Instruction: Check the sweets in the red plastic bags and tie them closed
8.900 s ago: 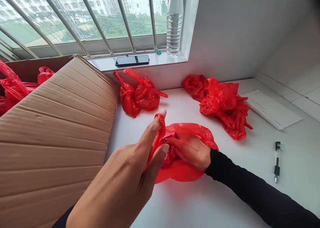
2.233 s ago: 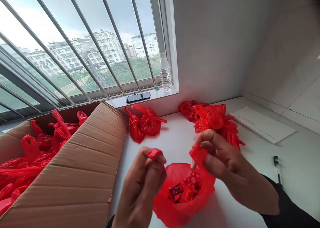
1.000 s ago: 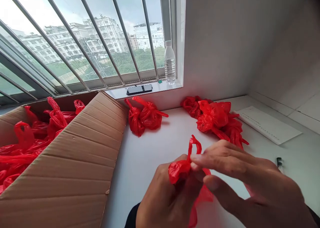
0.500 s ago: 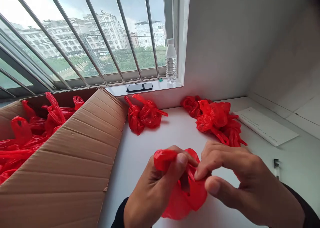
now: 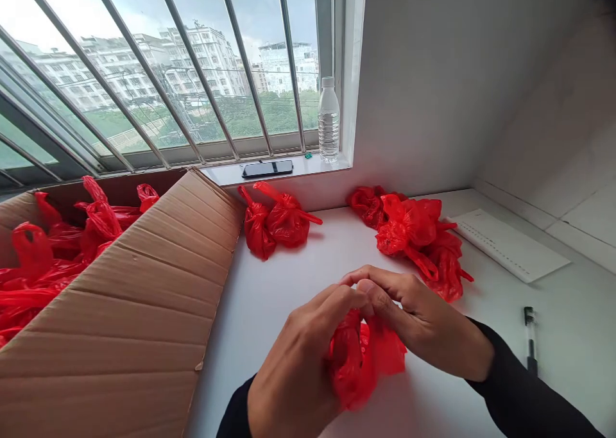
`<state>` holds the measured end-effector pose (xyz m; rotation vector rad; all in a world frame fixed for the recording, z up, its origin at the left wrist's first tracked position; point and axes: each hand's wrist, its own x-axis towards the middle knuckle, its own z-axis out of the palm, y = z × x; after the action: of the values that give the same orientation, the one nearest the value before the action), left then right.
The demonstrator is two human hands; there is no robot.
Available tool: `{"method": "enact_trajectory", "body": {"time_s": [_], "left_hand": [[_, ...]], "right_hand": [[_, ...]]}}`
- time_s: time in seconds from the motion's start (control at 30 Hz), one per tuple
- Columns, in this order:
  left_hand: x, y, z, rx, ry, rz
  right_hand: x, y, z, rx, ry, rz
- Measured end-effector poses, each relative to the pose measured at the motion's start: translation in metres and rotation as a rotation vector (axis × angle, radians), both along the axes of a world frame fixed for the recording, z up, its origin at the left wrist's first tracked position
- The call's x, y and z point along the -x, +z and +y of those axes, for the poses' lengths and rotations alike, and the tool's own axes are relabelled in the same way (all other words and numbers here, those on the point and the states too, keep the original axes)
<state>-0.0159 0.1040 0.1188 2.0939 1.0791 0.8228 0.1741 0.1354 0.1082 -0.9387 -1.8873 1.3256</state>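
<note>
Over the white table, a crumpled red plastic bag hangs below my two hands. My left hand is closed round the upper left part of the bag, with its fingertips out of sight behind the thumb side. My right hand pinches the top of the bag, its thumb and fingers meeting the left fingers. The fingers cover the upper end of the bag.
At the left stands a cardboard box holding several red bags. Two tied red bags lie by the sill, several more by the wall. A phone, bottle, paper pad and pen are around.
My right hand has turned and moved left to meet my left hand at the top of the bag. My left hand has rolled over, and the bag hangs narrower beneath them.
</note>
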Motion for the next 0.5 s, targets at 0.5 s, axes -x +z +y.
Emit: {"method": "enact_trajectory", "body": {"time_s": [0.5], "left_hand": [[0.004, -0.009, 0.007, -0.22, 0.161, 0.05]], "right_hand": [[-0.013, -0.007, 0.018, 0.095, 0.095, -0.014]]}}
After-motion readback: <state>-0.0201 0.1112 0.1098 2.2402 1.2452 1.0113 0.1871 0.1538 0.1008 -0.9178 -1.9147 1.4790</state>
